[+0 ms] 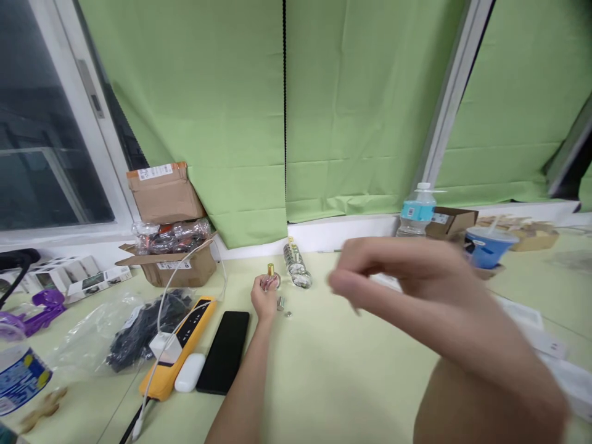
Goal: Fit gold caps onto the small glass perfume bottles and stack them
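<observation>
My left hand (263,300) reaches far out over the pale green table (333,376) and is closed round a small pink perfume bottle with a gold top (271,279). Two small silver parts (283,306) lie on the table just right of that hand. A clear glass bottle (296,264) lies on its side a little beyond. My right hand (393,277) hangs close to the camera, blurred by motion, fingers curled together; whether it holds anything does not show.
At the left lie a black phone (224,350), a yellow power strip (182,345) with a white charger, a bag of black parts (139,330) and open cardboard boxes (169,259). A water bottle (416,213) and a blue cup (485,246) stand at the back right.
</observation>
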### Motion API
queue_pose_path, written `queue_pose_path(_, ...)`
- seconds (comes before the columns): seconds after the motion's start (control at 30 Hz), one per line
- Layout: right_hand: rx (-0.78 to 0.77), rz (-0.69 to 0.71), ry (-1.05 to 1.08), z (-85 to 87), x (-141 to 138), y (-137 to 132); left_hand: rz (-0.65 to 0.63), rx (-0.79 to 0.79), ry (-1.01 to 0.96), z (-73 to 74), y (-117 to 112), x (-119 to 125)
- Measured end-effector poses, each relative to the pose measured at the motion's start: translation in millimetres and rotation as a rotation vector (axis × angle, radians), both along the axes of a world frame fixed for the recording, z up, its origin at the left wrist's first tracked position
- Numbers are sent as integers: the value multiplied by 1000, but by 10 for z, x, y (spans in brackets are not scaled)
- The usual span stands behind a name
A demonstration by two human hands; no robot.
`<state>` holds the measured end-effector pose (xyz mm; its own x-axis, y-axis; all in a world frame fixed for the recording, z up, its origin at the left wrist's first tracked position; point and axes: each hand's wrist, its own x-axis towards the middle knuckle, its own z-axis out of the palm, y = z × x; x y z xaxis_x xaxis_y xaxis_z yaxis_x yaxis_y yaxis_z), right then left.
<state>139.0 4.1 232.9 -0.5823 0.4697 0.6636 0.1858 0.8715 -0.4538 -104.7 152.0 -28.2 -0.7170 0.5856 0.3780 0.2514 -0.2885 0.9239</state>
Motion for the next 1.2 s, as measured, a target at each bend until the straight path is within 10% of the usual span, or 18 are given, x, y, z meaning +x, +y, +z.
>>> queue_pose_path(0.13,-384,20,-433,-275,-360,685,1,6,2,11,-20,18)
queue_pose_path(0.3,-688,-269,-869,-1026,-964,1495,55,-11,8,1,37,-7)
queue_pose_path(0.57,-749,-190,-949,-1778,-1261,1783,241,23,307,134,-59,80)
queue_pose_path(0.8,-771,-169,-863,-1870,-1215,1908,67,125,548,285,-222,228)
queue_pose_path(1.2,-688,-145,-486,-1572,-645,2173,-285,15,619,92,-83,289)
